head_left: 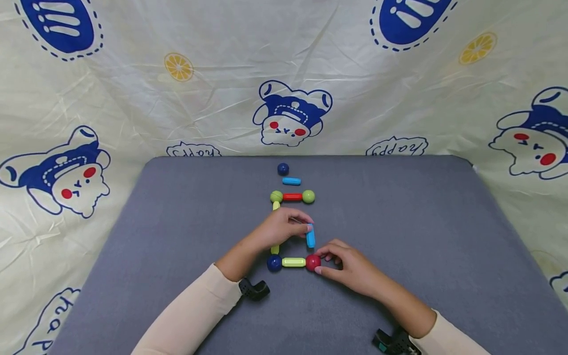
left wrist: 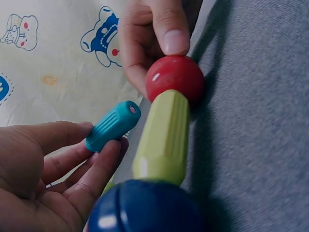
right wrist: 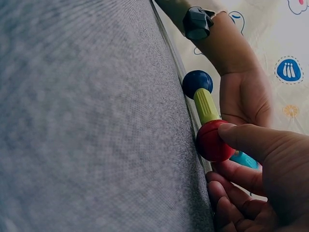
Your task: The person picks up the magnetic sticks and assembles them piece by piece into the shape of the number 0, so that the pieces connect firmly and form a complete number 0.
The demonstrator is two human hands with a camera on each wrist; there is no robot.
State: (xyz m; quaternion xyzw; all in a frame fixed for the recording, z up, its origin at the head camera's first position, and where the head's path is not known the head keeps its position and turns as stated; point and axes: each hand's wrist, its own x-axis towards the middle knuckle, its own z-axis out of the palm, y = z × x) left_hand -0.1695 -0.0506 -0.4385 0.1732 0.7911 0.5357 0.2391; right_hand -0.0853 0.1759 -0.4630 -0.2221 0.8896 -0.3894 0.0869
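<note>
Between thumb and fingertips, my left hand [head_left: 286, 228] pinches a light blue rod [head_left: 310, 235] by its far end. The rod's free end, with a small round metal-looking spot [left wrist: 133, 109], points toward the red ball [head_left: 313, 262]. My right hand [head_left: 350, 266] holds that ball between thumb and fingers. A yellow-green rod [head_left: 294, 262] joins the red ball to a dark blue ball [head_left: 274, 263]. From the blue ball another yellow-green side [head_left: 275, 249] runs away from me, partly hidden under my left hand, up to a green ball [head_left: 276, 196].
A red rod [head_left: 292, 196] links the green ball to a second green ball [head_left: 308, 196]. Beyond them lie a loose light blue rod [head_left: 291, 181] and a dark blue ball [head_left: 283, 169], near the far edge of the grey table [head_left: 399, 207]. A printed cloth [head_left: 222, 108] hangs behind.
</note>
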